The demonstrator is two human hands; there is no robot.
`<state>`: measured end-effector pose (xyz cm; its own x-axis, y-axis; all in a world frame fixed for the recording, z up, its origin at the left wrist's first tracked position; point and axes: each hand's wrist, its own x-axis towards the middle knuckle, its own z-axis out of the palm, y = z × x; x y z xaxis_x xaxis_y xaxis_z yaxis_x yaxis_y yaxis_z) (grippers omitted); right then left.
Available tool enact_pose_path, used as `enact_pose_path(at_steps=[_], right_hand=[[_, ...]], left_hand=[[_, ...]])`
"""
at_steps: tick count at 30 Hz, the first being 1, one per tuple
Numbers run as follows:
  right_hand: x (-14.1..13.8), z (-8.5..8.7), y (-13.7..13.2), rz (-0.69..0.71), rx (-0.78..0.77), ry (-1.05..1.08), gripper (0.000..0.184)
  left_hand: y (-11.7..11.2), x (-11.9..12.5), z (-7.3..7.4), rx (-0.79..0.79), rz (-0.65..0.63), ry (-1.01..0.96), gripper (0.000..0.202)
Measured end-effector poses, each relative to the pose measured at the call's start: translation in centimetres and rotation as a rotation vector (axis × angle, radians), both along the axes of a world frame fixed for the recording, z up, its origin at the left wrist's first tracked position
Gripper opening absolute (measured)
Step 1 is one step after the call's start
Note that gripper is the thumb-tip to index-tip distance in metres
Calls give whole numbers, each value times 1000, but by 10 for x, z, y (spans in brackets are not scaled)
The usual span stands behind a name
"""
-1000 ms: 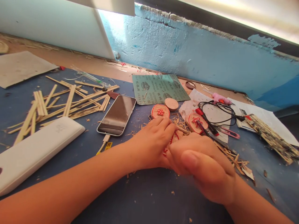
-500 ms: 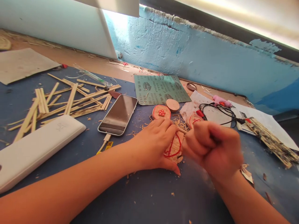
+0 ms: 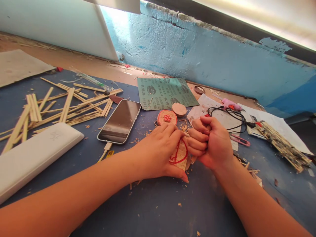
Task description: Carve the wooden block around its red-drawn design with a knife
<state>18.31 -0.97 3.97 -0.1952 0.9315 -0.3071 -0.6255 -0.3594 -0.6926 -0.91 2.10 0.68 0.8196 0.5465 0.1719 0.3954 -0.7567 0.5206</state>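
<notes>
My left hand (image 3: 164,149) presses a thin piece of wood (image 3: 181,154) with a red curved outline down on the table, its fingers over the far part and thumb along the near side. My right hand (image 3: 209,141) is closed in a fist just right of the wood, close to my left fingertips. Whatever it grips is hidden inside the fingers. Beyond my left hand lie a round wooden disc with a red flower (image 3: 167,117) and a plain wooden disc (image 3: 179,110). Wood shavings (image 3: 184,126) are scattered between them and my hands.
A phone (image 3: 120,121) on a cable and a white power bank (image 3: 37,158) lie left, before a pile of wooden sticks (image 3: 66,105). Green sandpaper (image 3: 165,93) lies behind. At right are a pink glue gun (image 3: 231,104), black cable (image 3: 228,113), pink cutter (image 3: 239,140) and bundled strips (image 3: 283,144).
My right fist has turned and drawn up and left, nearer to my left fingers. A thin rod glimpsed between the hands is now mostly hidden. The view has shifted slightly; my left hand holds its place.
</notes>
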Motion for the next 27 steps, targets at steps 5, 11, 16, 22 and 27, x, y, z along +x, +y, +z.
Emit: enact_pose_path(at_steps=[5,11,16,22,27], right_hand=[[0,11,-8,39,140,-50,48],[-2,27,-23,59,443,-188,56],[-4,27,-24,62,500,-227,53],[-3,23,-19,29,475,-215,52],[-8,27,-29,22,411,-267,56]], left_hand=[[1,-1,0,24,-6,-6,105],[2,-3,-6,32,-19,-36,105],[3,-4,-6,8,-14,-25,103],[1,-4,-5,3,-7,-16,101],[1,-3,-6,6,-10,-33,100]])
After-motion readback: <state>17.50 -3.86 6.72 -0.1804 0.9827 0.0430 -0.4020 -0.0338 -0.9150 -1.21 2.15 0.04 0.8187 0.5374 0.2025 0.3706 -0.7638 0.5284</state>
